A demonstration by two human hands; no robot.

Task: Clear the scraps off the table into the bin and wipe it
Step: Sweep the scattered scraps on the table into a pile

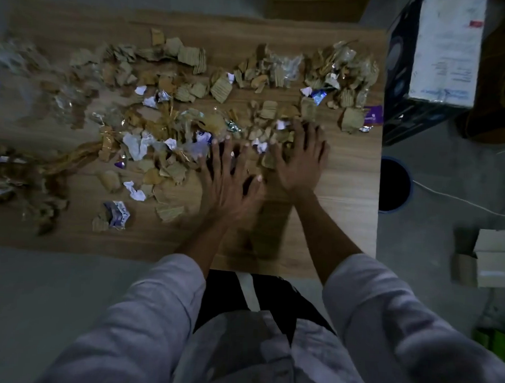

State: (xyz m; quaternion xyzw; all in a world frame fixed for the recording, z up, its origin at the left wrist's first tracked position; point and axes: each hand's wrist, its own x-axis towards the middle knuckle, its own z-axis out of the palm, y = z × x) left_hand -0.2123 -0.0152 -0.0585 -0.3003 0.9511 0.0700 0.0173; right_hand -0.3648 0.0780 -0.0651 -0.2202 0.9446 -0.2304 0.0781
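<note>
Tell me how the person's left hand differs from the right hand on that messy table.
The left hand lies nearer the person, its palm seemingly over bare table. The right hand reaches farther out and lies on the cardboard scraps. The left hand's fingers are spread wide, while the right hand's sit closer together. Both hands are flat, palm down, and grip nothing.

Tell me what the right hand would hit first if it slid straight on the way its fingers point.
The right hand, spread open with fingers aimed at the far edge of the table, would probably meet the torn cardboard piece just ahead of it first; blur hides whether they already touch.
</note>
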